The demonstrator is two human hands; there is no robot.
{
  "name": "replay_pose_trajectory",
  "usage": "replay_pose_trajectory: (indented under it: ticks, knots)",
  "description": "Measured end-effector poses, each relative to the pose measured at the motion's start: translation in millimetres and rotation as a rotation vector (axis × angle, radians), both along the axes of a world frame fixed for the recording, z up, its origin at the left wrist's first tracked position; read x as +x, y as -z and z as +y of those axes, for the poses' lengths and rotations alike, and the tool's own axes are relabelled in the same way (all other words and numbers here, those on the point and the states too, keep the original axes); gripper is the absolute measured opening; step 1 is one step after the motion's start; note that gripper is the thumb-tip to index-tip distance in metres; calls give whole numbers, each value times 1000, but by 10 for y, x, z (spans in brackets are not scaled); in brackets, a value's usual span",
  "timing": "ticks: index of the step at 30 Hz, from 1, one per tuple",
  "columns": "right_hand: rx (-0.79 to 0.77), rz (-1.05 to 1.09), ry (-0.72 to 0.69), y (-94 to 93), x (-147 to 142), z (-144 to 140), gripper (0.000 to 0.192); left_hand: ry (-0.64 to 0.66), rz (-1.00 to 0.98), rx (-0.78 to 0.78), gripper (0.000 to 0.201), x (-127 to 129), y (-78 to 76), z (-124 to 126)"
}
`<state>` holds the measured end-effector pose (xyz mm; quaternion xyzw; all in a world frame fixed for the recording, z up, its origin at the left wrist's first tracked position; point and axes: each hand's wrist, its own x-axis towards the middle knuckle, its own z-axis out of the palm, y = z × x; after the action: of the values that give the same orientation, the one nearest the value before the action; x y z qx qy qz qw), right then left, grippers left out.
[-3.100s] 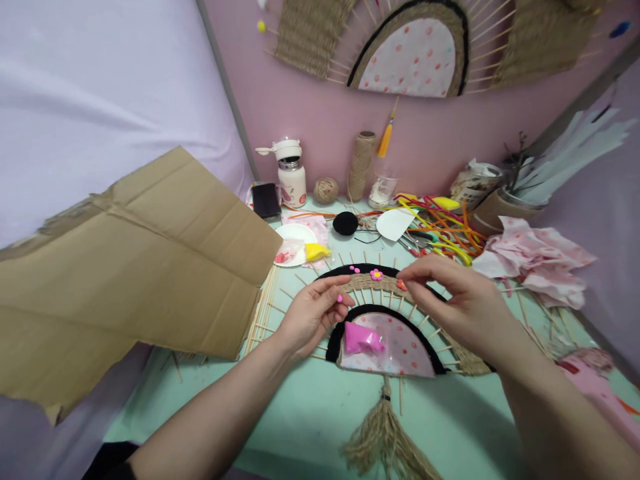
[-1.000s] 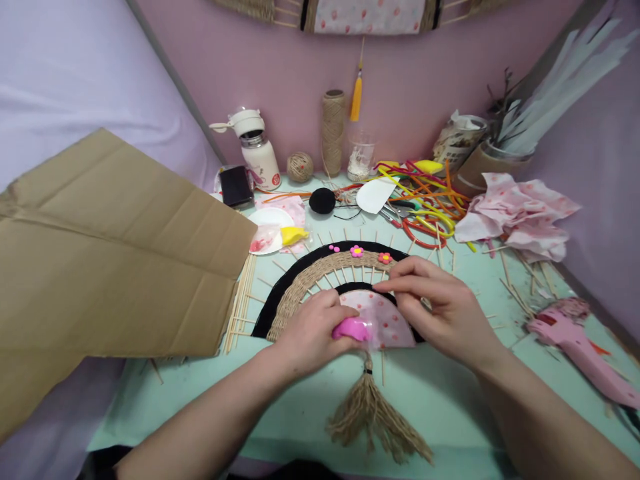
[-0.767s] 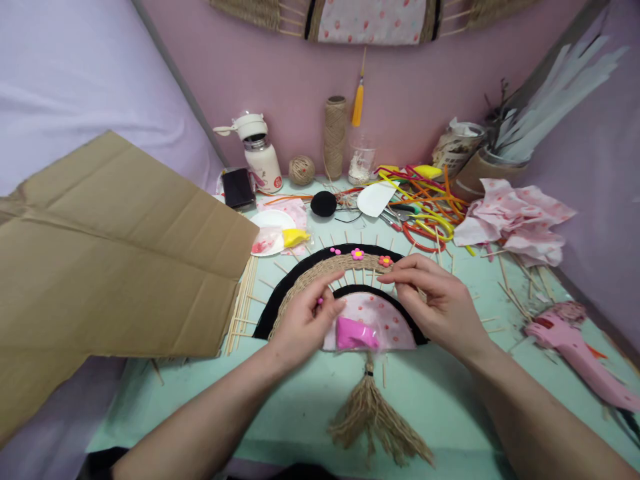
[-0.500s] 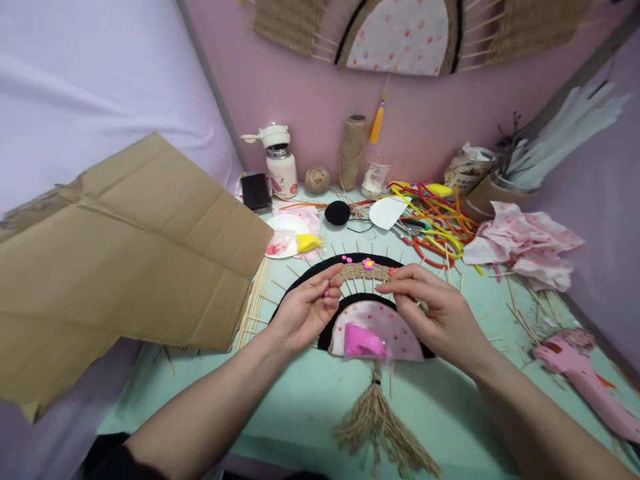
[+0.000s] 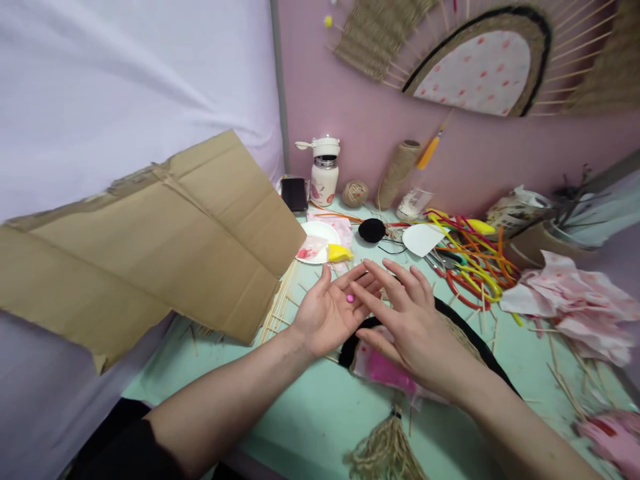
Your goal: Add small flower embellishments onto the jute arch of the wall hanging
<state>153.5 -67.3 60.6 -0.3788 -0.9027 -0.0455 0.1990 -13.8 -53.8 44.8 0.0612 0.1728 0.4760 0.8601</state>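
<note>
A small pink ball of what looks like clay (image 5: 350, 298) rests on the fingers of my left hand (image 5: 325, 317), which is flat and palm up. Close over it hovers my right hand (image 5: 413, 327), fingers spread and holding nothing. Beneath both hands lies a half-round fan-like piece with a black rim (image 5: 493, 340), partly covered by them. On its dotted cloth centre sits a bright pink packet (image 5: 387, 370), blurred. A twine tassel (image 5: 387, 447) hangs toward the table's front edge.
Bent cardboard (image 5: 215, 233) stands at left. Behind are a white bottle (image 5: 324, 180), twine ball (image 5: 355, 193), twine spool (image 5: 397, 173), yellow packet (image 5: 340, 253) and black oval (image 5: 371, 231). Crumpled dotted cloth (image 5: 575, 300) and a pink glue gun (image 5: 613, 437) lie right.
My left hand has opened flat, showing the pink ball. My right hand has moved over it with its fingers spread. The camera has turned left and tilted.
</note>
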Motion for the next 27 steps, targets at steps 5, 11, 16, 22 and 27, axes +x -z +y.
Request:
replay_pose_trajectory:
  ticks: [5, 11, 16, 22, 27]
  knots:
    - [-49, -86, -55, 47, -30, -53, 54, 13, -17, 24, 56, -19, 7, -1]
    - [-16, -54, 0, 44, -3, -21, 49, -16, -27, 22, 58, -44, -1, 14]
    - [-74, -73, -123, 52, -37, -30, 55, 37, -1, 24, 58, -52, 5, 16]
    - [-8, -49, -51, 62, -39, -26, 52, 65, -78, 8, 70, -60, -15, 15]
    - [-19, -58, -94, 76, -52, -17, 51, -23, -102, -38, 72, -68, -30, 25]
